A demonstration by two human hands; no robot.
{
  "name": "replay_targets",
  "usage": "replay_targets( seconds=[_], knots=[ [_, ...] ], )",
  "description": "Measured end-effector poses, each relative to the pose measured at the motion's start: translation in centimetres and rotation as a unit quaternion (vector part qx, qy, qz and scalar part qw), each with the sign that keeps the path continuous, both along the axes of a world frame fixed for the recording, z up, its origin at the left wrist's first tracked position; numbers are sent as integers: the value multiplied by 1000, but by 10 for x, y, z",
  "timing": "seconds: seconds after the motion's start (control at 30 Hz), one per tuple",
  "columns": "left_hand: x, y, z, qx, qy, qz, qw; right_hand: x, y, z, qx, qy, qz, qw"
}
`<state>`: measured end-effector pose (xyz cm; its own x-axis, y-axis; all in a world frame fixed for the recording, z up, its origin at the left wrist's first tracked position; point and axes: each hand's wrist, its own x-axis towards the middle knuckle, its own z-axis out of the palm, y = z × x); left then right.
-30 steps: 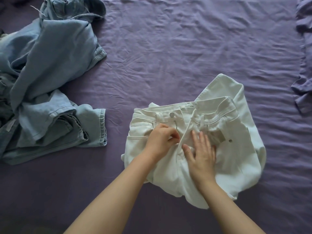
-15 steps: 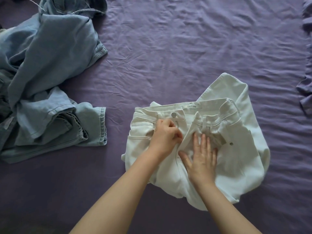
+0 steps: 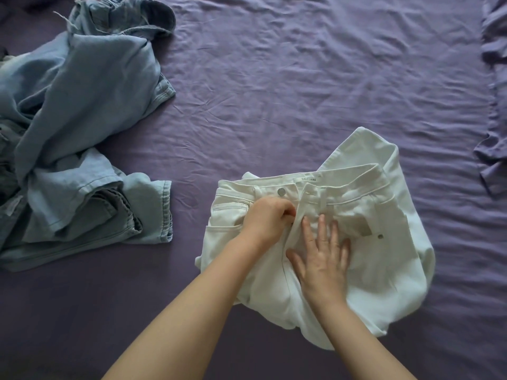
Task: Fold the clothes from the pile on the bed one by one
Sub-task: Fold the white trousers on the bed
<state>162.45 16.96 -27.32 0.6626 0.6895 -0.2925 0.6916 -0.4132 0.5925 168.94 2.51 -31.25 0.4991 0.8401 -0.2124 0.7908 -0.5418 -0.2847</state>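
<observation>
A pair of white trousers (image 3: 384,264) lies bunched on the purple bed sheet (image 3: 274,91), waistband facing away, its metal button unfastened. My left hand (image 3: 267,219) has its fingers curled and pinches the fly area just below the button. My right hand (image 3: 322,259) lies flat with spread fingers on the fabric right of the fly, pressing it down. One white leg sticks out behind the waistband at the upper right.
A heap of light blue denim clothes (image 3: 68,133) covers the left side of the bed. Rumpled purple fabric (image 3: 493,119) runs along the right edge. Bare wrinkled sheet stretches across the far middle.
The fly flap, standing open a second ago, now lies nearly closed. My right hand has slid slightly toward the waistband; my left hand has kept its pinch at the fly.
</observation>
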Motion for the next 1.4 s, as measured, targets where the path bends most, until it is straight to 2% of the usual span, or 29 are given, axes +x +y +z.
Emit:
replay_targets(
  seconds=[0.1,0.23,0.3,0.43,0.57,0.67,0.83,0.97,1.07,1.13,1.27,1.4],
  knots=[
    [-3,6,0,-58,-1,48,997,3,4,0,24,-24,43,999],
    [-9,11,1,-137,-48,139,980,5,11,-2,28,-44,76,996],
    [-6,12,2,-145,-50,155,976,7,11,-4,10,-40,82,996],
    [7,20,6,-42,54,151,986,7,10,-9,-43,-40,85,995],
    [9,29,4,54,89,95,990,7,12,-8,-61,-48,93,993],
    [2,38,3,46,86,85,992,13,13,-1,-36,-54,99,993],
    [4,63,10,37,165,39,985,41,32,15,46,-22,116,992],
    [4,66,8,-20,157,29,987,61,63,28,147,21,142,979],
    [6,66,10,-45,159,52,985,66,90,34,180,20,151,972],
    [7,67,15,-78,148,63,984,67,107,38,139,9,162,977],
    [4,72,20,-146,123,66,979,74,124,33,-45,30,189,981],
    [3,70,24,-189,111,64,974,82,122,34,35,83,155,984]
  ],
)
